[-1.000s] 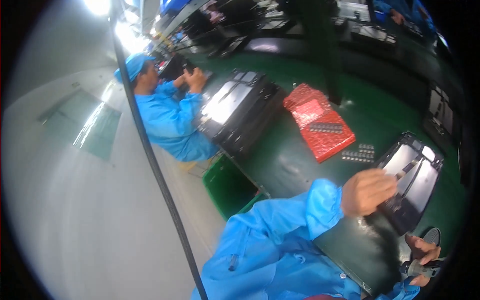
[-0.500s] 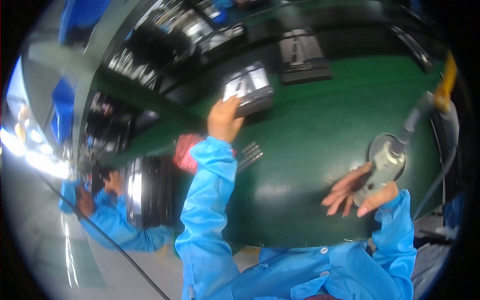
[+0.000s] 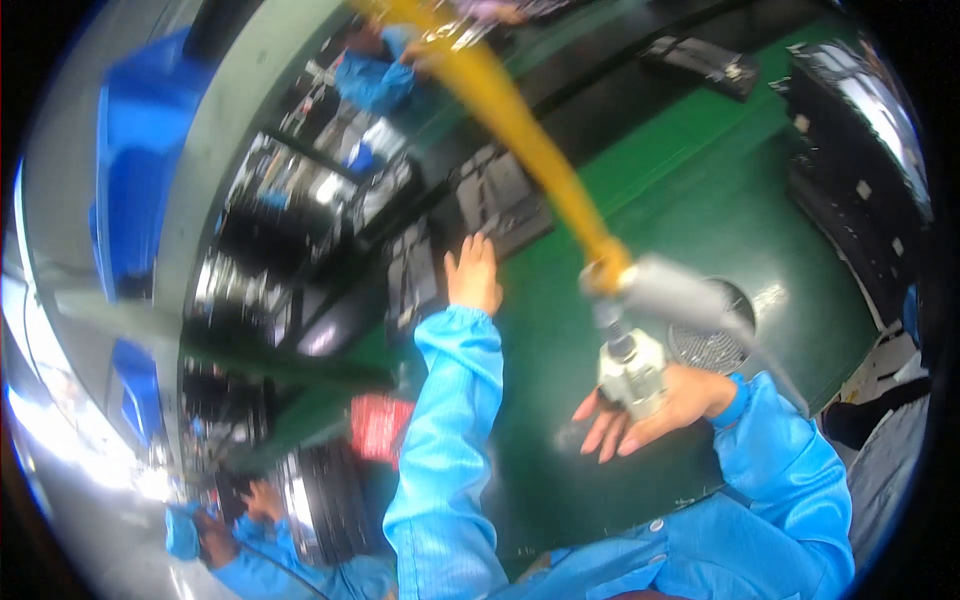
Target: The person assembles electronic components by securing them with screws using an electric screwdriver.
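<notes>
Looking down in the head view, I have my left fingers point(image 3: 475, 262) stretched out flat above the green bench point(image 3: 800, 245), released and with nothing in them. Their tips are just beside a flat black-and-grey unit point(image 3: 495, 195) lying on the bench; I cannot tell whether they touch it. A second black unit point(image 3: 410, 272) lies near them on the left.

My right fingers point(image 3: 604, 436) extend loosely under a pale hand tool point(image 3: 632, 374), whose body lies against my hand; how firmly I am grasping it, I cannot tell. The tool points upward to a fitting below a blurred yellow arm point(image 3: 550, 170), which slants across the view, and a round perforated dish point(image 3: 705, 345) sits on the bench just beyond my right hand.

Well off to my left are a red plastic-wrapped pack point(image 3: 375, 428) and a stack of black units point(image 3: 325, 505), next to a co-worker point(image 3: 262, 572) in blue. At the right edge of the bench stands a taller dark stack point(image 3: 850, 170), and another black unit point(image 3: 700, 65) lies toward the far side.
</notes>
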Available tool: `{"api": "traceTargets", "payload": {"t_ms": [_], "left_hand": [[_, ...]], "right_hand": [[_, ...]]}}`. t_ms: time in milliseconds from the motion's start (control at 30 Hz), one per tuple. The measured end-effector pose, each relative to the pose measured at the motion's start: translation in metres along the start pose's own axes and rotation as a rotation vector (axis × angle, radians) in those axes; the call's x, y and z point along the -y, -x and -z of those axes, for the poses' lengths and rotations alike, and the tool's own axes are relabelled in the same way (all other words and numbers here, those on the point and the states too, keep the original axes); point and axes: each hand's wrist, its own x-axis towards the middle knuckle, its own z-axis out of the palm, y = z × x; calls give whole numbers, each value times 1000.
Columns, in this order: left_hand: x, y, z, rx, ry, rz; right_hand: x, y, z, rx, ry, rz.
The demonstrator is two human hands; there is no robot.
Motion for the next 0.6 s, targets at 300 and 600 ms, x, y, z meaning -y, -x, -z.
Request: {"api": "traceTargets", "payload": {"t_ms": [300, 600], "left_hand": [[-12, -41, 16, 125, -66, 188], [-79, 51, 54, -304, 386, 22]], "right_hand": [[-20, -4, 9, -156, 155, 176], [3, 6, 19, -543, 574, 408]]}}
